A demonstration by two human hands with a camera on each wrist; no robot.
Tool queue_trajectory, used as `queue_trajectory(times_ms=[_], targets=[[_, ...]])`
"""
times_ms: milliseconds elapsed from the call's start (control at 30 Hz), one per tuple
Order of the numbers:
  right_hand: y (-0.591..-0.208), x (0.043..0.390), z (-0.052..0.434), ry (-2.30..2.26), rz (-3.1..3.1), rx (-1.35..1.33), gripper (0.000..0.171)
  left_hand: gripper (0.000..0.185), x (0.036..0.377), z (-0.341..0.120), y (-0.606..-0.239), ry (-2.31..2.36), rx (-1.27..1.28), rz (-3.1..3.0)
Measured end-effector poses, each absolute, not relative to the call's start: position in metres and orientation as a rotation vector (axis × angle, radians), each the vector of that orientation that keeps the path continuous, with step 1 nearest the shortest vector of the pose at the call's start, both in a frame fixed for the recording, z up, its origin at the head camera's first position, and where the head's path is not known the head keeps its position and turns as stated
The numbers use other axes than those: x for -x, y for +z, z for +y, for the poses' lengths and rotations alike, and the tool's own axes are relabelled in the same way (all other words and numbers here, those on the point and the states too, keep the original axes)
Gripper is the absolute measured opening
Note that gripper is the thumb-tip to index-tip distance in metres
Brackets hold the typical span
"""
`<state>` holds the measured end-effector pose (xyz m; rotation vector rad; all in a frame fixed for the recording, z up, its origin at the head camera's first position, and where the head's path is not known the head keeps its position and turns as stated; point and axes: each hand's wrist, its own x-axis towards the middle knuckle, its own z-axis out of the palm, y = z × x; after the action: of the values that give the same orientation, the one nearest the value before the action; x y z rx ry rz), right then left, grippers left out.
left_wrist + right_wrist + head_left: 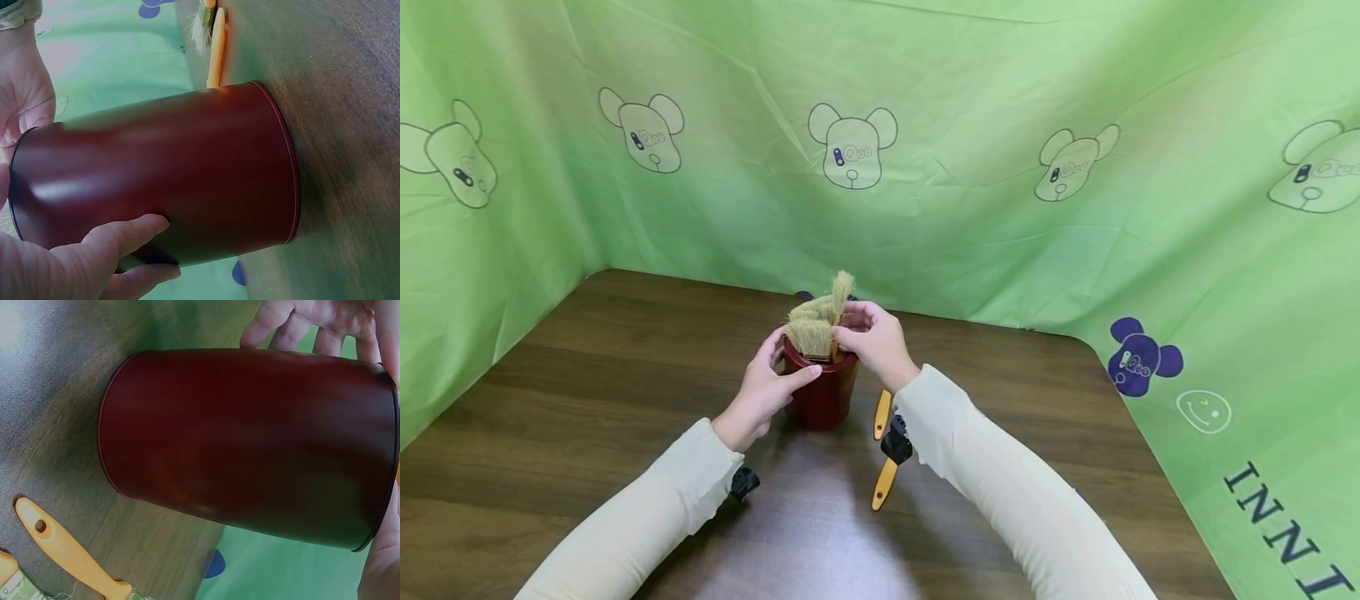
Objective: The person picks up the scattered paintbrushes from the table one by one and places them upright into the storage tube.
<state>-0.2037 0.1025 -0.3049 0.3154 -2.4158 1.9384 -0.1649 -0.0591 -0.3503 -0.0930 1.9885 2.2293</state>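
A dark red bucket (822,402) stands upright on the table with several bristle brushes (810,337) in it, bristles up. At its left side my left hand (760,393) holds it, thumb at the rim and fingers against the wall. My right hand (877,342) is at the right of the rim and pinches a paintbrush (842,292), whose pale bristles point up above the others. The lower part of this brush is hidden inside the bucket. In the left wrist view, fingers (128,237) of the left hand lie along the bucket's wall.
Two brushes with orange handles lie on the wooden table (625,358) right of the bucket. One handle (882,417) is by the bucket, the other (885,483) nearer; the right forearm covers their far ends. A green printed cloth (940,208) hangs behind and along both sides.
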Motion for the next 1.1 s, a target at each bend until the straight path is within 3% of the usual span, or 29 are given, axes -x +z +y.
queue_trajectory(times_ms=[667,1100], targets=[[-0.309,0.202,0.111,2.032,-2.217,-0.306,0.028,0.079,0.166,-0.057,-0.352,2.245,0.088,2.006],[-0.357,0.203,0.187,1.575,-2.62,-0.026,0.032,0.078,0.163,-0.055,-0.35,2.24,0.089,1.996]])
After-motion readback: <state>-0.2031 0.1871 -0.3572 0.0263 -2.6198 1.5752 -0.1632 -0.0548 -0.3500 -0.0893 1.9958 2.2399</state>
